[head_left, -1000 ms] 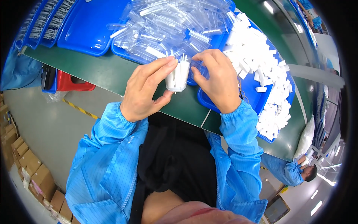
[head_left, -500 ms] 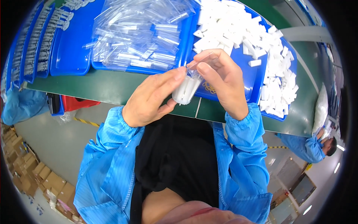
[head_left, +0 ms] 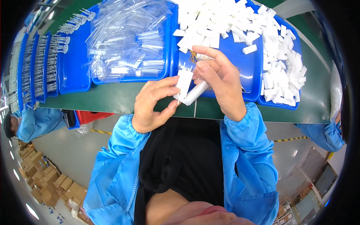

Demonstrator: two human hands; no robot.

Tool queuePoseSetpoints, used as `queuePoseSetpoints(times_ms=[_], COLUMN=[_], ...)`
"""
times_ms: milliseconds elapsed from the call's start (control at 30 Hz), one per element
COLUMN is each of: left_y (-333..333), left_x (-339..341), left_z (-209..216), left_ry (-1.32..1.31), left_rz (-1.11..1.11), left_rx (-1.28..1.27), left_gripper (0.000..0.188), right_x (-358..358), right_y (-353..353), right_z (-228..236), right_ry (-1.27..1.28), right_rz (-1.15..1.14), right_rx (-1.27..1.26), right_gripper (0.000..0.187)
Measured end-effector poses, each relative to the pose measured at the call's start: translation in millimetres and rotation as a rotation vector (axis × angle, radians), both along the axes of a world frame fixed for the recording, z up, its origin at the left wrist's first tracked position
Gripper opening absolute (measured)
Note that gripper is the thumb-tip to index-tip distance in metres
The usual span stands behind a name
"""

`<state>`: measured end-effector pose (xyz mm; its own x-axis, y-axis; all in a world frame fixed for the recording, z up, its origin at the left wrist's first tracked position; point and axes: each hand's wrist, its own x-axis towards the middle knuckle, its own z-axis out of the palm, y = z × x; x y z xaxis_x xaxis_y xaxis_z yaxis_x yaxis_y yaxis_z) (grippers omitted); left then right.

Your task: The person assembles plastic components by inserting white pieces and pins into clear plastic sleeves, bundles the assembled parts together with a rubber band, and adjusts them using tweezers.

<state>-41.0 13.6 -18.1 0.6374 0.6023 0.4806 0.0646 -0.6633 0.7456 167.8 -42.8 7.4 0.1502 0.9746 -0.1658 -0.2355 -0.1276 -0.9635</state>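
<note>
My left hand [head_left: 155, 103] pinches a flat white rectangular block [head_left: 184, 83] between thumb and fingers, with thin prongs showing at its top end. Against the block's lower right lies a whitish translucent tube-like piece [head_left: 197, 93], slanting up towards my right hand [head_left: 221, 77]. My right fingers curl round its upper end and another small white part; the thumb hides some of the grip. Just beyond the fingertips, yellowish rubber bands [head_left: 192, 57] lie in a blue tray [head_left: 245, 80] along with loose white blocks [head_left: 210, 22].
Left of that tray, another blue tray [head_left: 129, 78] carries a heap of clear plastic sleeves [head_left: 127, 41]. Further left are a blue tray [head_left: 73, 77] and upright racks of syringe-like parts [head_left: 39, 67]. More white blocks [head_left: 281, 75] fill a tray at right. People in blue sit at both sides.
The pieces held together between both hands have separated: the white block now faces up in my left hand, the tube-like piece slants off to the right. The head view has shifted slightly.
</note>
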Motion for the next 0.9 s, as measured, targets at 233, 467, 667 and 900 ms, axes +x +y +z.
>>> queuePoseSetpoints(times_ms=[233,467,667,900], left_y=[-4,-3,0,2], left_x=[14,20,19,20], left_z=[-1,4,4,3], left_ry=[-0.033,-0.004,-0.072,-0.016], left_rz=[-0.075,-0.126,-0.094,-0.123], left_rx=[0.055,0.015,-0.061,-0.006], left_gripper=[0.042,0.045,0.044,0.044], right_x=[-1,7,20,9], right_y=[-5,-7,-7,-5], right_z=[1,2,1,-1], right_ry=[0.094,0.065,-0.034,-0.237], right_rz=[-0.042,-0.03,0.078,0.044], right_rx=[0.058,0.055,0.163,0.204], right_gripper=[0.04,0.043,0.053,0.056])
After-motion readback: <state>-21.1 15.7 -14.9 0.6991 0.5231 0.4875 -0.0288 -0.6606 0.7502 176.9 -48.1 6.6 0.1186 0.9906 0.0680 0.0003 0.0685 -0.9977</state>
